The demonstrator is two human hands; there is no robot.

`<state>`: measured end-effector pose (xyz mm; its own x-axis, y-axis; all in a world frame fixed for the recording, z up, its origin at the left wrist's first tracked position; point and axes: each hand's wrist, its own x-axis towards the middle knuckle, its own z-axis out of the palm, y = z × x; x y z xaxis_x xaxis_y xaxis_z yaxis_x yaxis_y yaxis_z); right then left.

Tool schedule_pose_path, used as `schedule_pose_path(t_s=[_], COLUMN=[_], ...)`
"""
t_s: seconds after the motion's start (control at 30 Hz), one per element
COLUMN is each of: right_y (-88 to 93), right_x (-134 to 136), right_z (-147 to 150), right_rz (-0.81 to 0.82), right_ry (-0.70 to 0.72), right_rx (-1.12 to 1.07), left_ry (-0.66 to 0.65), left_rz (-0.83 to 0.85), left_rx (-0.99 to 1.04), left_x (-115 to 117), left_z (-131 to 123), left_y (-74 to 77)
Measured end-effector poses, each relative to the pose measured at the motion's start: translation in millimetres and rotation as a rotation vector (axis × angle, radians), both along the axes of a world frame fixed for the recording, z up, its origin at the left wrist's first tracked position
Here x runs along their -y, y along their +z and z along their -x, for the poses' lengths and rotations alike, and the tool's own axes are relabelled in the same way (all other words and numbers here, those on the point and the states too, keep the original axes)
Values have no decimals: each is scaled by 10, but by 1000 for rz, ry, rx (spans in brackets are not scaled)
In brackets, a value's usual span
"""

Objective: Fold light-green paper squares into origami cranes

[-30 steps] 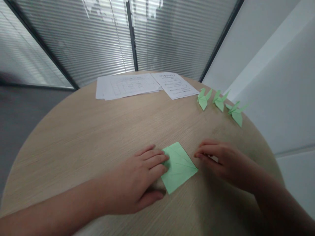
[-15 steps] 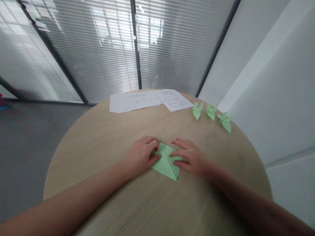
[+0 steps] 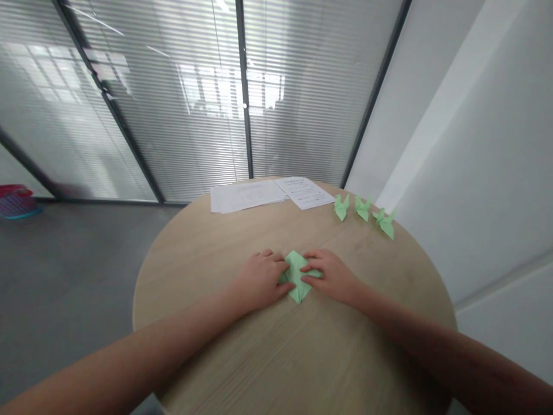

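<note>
A folded green paper (image 3: 297,279) lies on the round wooden table (image 3: 259,357), a little past its middle. My left hand (image 3: 260,278) holds the paper's left side, fingers curled onto a flap. My right hand (image 3: 329,278) presses on the right side, its fingertips meeting the paper's centre crease. Only the paper's top and its lower point show between the two hands.
Three finished green paper cranes (image 3: 363,209) stand in a row at the table's far right edge. White printed sheets (image 3: 268,194) lie at the far edge. Behind are glass walls with blinds, a white wall on the right, and a coloured basket (image 3: 15,202) on the floor at the left.
The view has pulled back and risen. My right hand came in onto the paper. The square has been folded narrower, with both side flaps brought to the centre.
</note>
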<state>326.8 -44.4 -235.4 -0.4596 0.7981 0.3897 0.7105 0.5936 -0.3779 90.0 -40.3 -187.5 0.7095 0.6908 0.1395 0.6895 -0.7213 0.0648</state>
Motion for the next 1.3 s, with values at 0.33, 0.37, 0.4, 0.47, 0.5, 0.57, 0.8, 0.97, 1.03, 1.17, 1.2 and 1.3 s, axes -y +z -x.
schedule_pose_path(t_s=[0.33, 0.37, 0.4, 0.47, 0.5, 0.57, 0.8, 0.97, 1.03, 1.17, 1.2, 1.3], right_y=[143, 127, 111, 87, 82, 87, 126, 74, 71, 101, 105, 83], right_x=[-5, -1, 4, 14, 19, 27, 25, -97, -210, -507, -584, -793], right_z=[56, 55, 52, 46, 43, 40, 52, 76, 96, 170, 194, 266], right_rz=[35, 29, 23, 16, 14, 19, 67, 71, 86, 95, 92, 78], right_ry=[21, 17, 15, 20, 25, 30, 16, -121, -140, -188, -201, -224], right_rx=[14, 10, 10, 15, 20, 23, 32, 80, 120, 163, 166, 156], left_ry=[99, 99, 97, 96, 97, 99, 28, 300, 306, 275, 276, 272], left_rz=[78, 77, 78, 86, 90, 94, 261, 143, 137, 112, 103, 79], left_rx=[-100, -108, -114, -120, -117, -105, 8, -50, -84, -64, -49, 24], left_x=[132, 140, 146, 158, 166, 186, 43, -341, -493, -770, -838, -1034], left_z=[-165, -173, -179, -186, -187, -178, 29, 113, 81, -3, -12, 9], left_y=[203, 214, 218, 206, 194, 170, 279, 295, 261, 189, 167, 73])
